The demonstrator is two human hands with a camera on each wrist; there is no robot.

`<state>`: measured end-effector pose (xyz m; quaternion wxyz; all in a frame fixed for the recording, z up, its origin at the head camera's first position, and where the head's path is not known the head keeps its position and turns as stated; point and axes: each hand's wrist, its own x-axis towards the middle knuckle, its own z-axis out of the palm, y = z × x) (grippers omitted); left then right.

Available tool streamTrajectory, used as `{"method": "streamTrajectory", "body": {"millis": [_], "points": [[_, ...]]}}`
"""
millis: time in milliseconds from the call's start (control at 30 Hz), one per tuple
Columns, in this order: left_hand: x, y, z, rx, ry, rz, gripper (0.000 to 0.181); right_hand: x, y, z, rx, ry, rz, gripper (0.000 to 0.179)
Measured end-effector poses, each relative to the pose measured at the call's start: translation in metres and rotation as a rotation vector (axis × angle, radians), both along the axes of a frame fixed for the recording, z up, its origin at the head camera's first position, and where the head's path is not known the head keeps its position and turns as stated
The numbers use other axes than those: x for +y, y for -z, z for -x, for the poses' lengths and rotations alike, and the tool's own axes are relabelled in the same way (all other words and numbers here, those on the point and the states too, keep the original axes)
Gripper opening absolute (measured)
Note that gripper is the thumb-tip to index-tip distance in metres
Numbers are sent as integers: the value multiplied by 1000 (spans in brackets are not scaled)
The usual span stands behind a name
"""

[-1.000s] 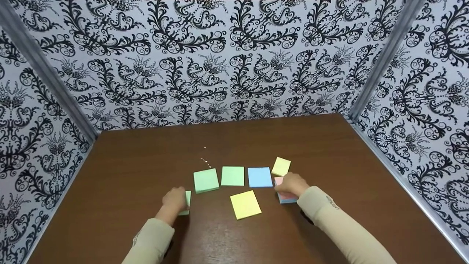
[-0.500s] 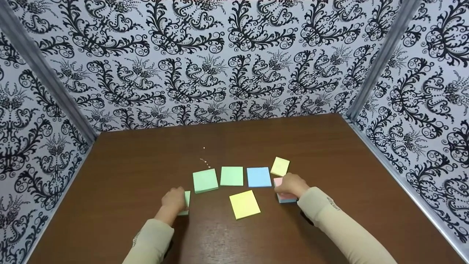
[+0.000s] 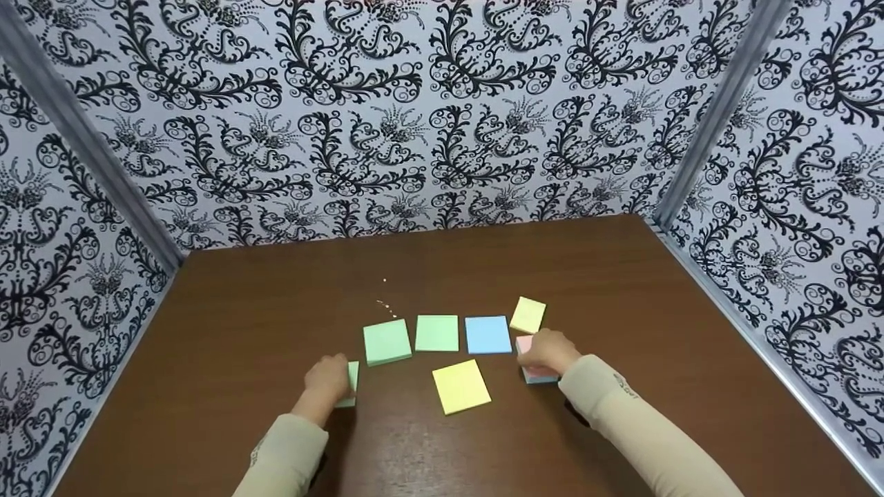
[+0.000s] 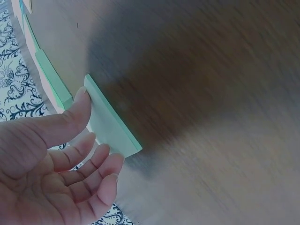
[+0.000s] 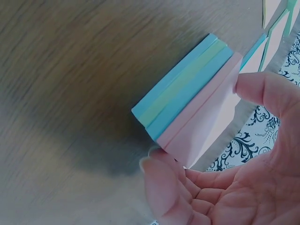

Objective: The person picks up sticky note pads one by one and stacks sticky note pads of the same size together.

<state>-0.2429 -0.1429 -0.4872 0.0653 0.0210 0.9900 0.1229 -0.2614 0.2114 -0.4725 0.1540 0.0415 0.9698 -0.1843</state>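
Note:
My left hand (image 3: 328, 378) holds a light green sticky note pad (image 4: 110, 126) by its edges, thumb at one end and fingertips at the other. The pad lies low at the table, partly covered by the hand in the head view. My right hand (image 3: 549, 350) grips a stack of sticky note pads (image 5: 187, 96) between thumb and fingers. Pink is on top of this stack, with blue and yellow-green layers under it. In the head view the hand hides much of the stack; its pink and blue edges (image 3: 540, 378) show beside the fingers.
Between the hands lie two green pads (image 3: 387, 342) (image 3: 437, 333), a blue pad (image 3: 488, 335) and a larger yellow pad (image 3: 461, 386). A small yellow pad (image 3: 528, 315) lies just behind the right hand. Patterned walls (image 3: 414, 124) border the brown table (image 3: 276, 297). White specks (image 3: 388, 306) dot its surface.

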Motion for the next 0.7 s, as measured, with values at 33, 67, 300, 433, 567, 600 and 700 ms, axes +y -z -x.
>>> {"method": "streamTrajectory", "body": {"millis": [33, 67, 300, 433, 567, 600, 700], "points": [[0, 0, 0, -3, -4, -4, 45, 0, 0, 0, -1, 0, -3, 29], [0, 1, 0, -7, -6, -7, 45, 0, 0, 0, -1, -1, -8, 26], [-2, 1, 2, -17, -11, -15, 46, 1, -9, 4, -18, -32, -74, 32], [-2, 0, 3, -18, -7, -3, 46, 3, -16, 10, -20, -29, -42, 29], [-2, 1, 3, -13, -12, -4, 45, 2, -13, 11, 8, -11, 21, 27], [-2, 1, 3, -10, -12, -6, 45, 2, -11, 11, 15, -11, 33, 28], [-1, 2, 3, -5, -10, 0, 44, 1, -4, 9, 33, -5, 44, 31]]}}
